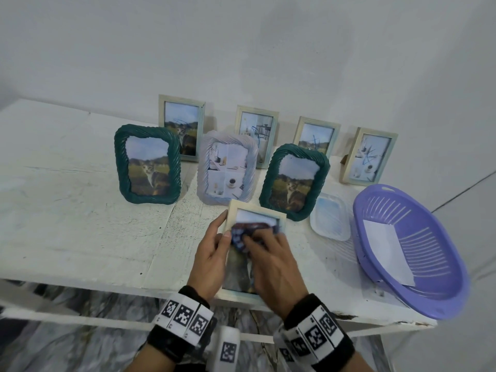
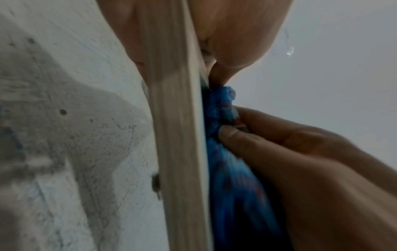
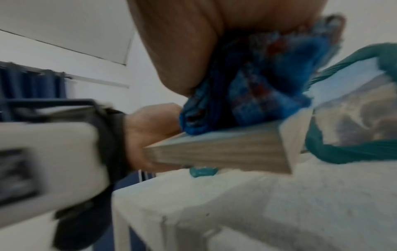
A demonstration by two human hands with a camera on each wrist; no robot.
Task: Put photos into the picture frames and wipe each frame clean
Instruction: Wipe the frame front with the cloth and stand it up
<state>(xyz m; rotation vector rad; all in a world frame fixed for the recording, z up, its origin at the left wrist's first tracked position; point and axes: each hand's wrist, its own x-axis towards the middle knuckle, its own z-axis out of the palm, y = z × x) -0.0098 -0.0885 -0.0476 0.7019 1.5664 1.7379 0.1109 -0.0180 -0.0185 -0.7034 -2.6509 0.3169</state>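
- We are holding a pale wooden frame [image 1: 233, 210] at the near edge of the white counter [image 1: 80, 210], its far end tilted up off the surface and its near end toward us.
- Our left hand [image 1: 212, 261] is gripping the frame's left rail, thumb lying on the front face and fingers curled behind it; in the left wrist view the rail [image 2: 176, 135] is running between thumb and fingers.
- Our right hand [image 1: 273, 267] is clutching a bunched blue cloth [image 1: 247, 232] and pressing it onto the frame's glass, near the upper half of the photo.
- In the right wrist view the cloth [image 3: 253, 95] is sitting on the frame's top face, with red flecks showing in the blue.
- The picture inside the frame is mostly hidden under our hands, so we cannot tell what it shows.
- Behind the frame, seven more frames are standing upright in two rows: two green rope frames [image 1: 147, 165] with cat photos, a lilac rope frame [image 1: 228, 167] between them, and four pale wooden ones [image 1: 182, 127] at the back.
- A clear plastic tray [image 1: 331, 218] is lying just right of the nearer green frame.
- A purple basket [image 1: 418, 210] is sitting at the counter's right end, holding a white sheet [image 1: 386, 253].
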